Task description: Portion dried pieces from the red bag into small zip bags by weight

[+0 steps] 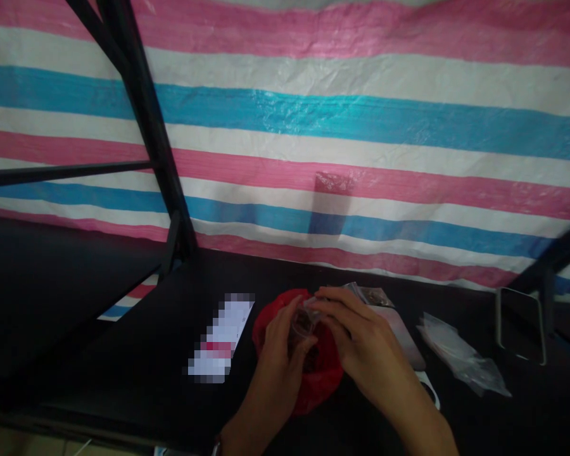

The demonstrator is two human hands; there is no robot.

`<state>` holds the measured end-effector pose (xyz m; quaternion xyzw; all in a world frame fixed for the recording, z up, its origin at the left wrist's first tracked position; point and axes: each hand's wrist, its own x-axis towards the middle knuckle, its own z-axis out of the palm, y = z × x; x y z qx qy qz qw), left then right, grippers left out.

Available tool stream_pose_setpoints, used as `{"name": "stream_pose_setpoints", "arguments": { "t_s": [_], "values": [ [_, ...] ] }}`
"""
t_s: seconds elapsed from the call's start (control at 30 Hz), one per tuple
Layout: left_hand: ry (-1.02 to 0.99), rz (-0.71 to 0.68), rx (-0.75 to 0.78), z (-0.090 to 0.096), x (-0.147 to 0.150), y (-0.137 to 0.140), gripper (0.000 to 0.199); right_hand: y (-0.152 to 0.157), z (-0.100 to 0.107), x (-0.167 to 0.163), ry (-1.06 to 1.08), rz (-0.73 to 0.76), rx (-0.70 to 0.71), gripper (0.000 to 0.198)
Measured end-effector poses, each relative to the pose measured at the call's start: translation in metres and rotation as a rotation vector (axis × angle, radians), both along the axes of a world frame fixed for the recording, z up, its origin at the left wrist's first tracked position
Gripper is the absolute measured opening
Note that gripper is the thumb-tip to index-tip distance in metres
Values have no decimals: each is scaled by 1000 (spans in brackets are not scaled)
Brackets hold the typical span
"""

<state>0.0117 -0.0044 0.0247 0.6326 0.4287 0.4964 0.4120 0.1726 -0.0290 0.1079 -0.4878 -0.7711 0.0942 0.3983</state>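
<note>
Above a red plastic bag (319, 389) with an open mouth, both hands are close together. My left hand (281, 342) is closed around a small clear round container (303, 323), thumb on the near side and fingers on the far side. Fingers of my right hand (354, 323) pinch a small clear plastic piece (312, 305), which looks like a little bag, at the container's rim. Dark contents show faintly inside the red bag; I cannot make out what they are.
A paper slip (223, 342) lies on the black table (137, 386) at left. Right of my hands are a flat pale device (401, 335), a small bag with brownish contents (376, 296), clear plastic bags (460, 354) and a phone-like frame (521, 326). Striped sheeting (361, 139) hangs behind.
</note>
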Motion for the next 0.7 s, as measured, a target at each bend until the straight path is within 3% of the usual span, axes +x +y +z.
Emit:
{"name": "stream_pose_setpoints", "arguments": {
  "t_s": [0.17,0.37,0.53,0.7],
  "values": [
    [-136,80,-39,7,-14,-4,57,6,2,8,117,-74,-45,37],
    [-225,329,-110,23,-45,-14,71,20,-27,7,-58,-12,-417,44],
    [-104,301,-255,4,-53,-13,68,42,-53,-8,-170,-105,-372,52],
    [-197,176,-326,-5,-44,-4,60,51,-54,-26,-144,-70,-401,52]
  ]
}}
